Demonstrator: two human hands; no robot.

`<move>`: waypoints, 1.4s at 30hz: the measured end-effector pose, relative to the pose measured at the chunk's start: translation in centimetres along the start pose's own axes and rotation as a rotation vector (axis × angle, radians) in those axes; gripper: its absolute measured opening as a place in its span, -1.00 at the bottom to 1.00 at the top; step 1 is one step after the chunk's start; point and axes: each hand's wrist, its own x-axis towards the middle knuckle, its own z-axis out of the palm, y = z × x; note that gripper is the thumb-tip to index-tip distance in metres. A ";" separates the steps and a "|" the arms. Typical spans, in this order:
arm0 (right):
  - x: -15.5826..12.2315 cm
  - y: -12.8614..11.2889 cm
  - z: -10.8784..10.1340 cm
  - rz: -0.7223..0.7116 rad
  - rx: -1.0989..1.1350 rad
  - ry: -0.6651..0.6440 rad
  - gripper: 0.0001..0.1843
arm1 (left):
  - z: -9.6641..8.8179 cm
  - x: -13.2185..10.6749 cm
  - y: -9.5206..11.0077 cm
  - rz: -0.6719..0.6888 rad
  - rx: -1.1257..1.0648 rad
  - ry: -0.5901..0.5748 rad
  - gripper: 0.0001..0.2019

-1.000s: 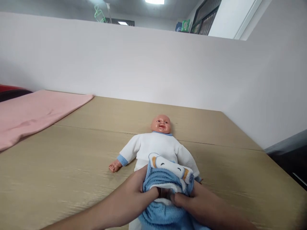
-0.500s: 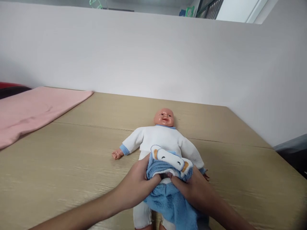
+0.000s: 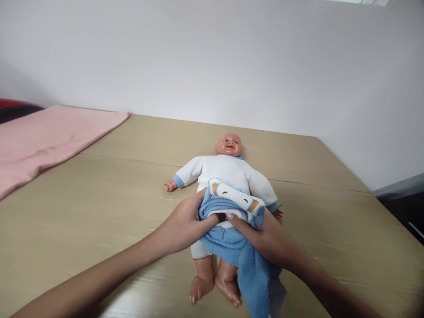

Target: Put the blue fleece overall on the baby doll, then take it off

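Observation:
A baby doll (image 3: 228,145) lies on its back on the table, head away from me, in a white top (image 3: 225,170) with blue cuffs and white leg coverings. Above its belly and legs I hold a bunched blue terry baby garment (image 3: 225,238) with a white animal-face patch. My left hand (image 3: 187,221) grips the left side of its gathered opening, thumb inside. On the right side, my right hand (image 3: 265,234) grips the same opening with the thumb inside. One blue part hangs down to the right of the doll's bare feet. Most fingers are hidden behind the cloth.
A pink cloth (image 3: 59,137) is spread over the left part of the wooden table (image 3: 115,194). A white wall (image 3: 212,62) rises behind the table. Something dark (image 3: 404,207) stands beyond the right edge, and a red and black object (image 3: 16,110) is at the far left.
The camera view has tilted downward, so the doll's feet now show. Both hands keep their grip on the garment, its opening gathered between the thumbs.

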 end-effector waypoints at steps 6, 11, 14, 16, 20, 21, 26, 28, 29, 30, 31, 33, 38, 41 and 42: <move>-3.1 -2.2 1.4 0.114 0.075 -0.155 -0.65 | -0.2 -4.4 2.1 -0.101 0.144 -0.058 -0.89; -5.4 -1.7 3.2 0.205 0.018 -0.127 -0.93 | 1.8 -8.4 1.6 -0.209 0.157 0.031 -0.84; -6.7 -2.4 3.8 0.205 -0.081 -0.148 -0.89 | 2.5 -10.7 1.0 -0.290 0.118 0.040 -0.74; -7.2 -2.8 4.2 0.174 -0.104 -0.184 -0.92 | 2.6 -11.8 0.4 -0.343 0.117 0.029 -0.70; -7.3 -2.2 5.1 0.132 -0.205 -0.200 -0.87 | 2.6 -12.5 -1.3 -0.347 0.180 0.012 -0.74; -7.2 -2.0 5.3 0.123 -0.260 -0.188 -0.87 | 2.7 -12.5 -1.8 -0.321 0.207 0.012 -0.77; -7.6 -1.3 6.1 0.108 -0.415 -0.180 -0.67 | 2.8 -12.8 -2.7 -0.287 0.329 -0.014 -0.82; -8.0 -1.5 6.2 0.123 -0.406 -0.201 -0.54 | 2.8 -13.0 -2.6 -0.298 0.348 -0.027 -0.82; -8.1 -1.6 6.2 0.124 -0.406 -0.205 -0.50 | 2.8 -13.1 -2.5 -0.302 0.358 -0.032 -0.82; -8.3 -1.7 6.2 0.122 -0.409 -0.203 -0.46 | 2.8 -13.1 -2.4 -0.304 0.369 -0.036 -0.82; -8.3 -1.8 6.3 0.119 -0.416 -0.199 -0.42 | 2.8 -13.1 -2.4 -0.303 0.377 -0.040 -0.81; -8.3 -1.8 6.6 0.126 -0.436 -0.193 -0.35 | 2.8 -13.0 -2.6 -0.301 0.388 -0.045 -0.81; -7.9 -1.1 7.0 0.133 -0.435 -0.181 -0.27 | 2.9 -12.8 -3.9 -0.299 0.391 -0.039 -0.80; -7.5 -0.3 6.6 0.119 -0.354 -0.151 -0.25 | 3.0 -12.9 -4.5 -0.249 0.264 -0.005 -0.78; -7.4 -0.1 6.3 0.123 -0.322 -0.140 -0.26 | 3.0 -12.9 -4.7 -0.220 0.221 0.011 -0.76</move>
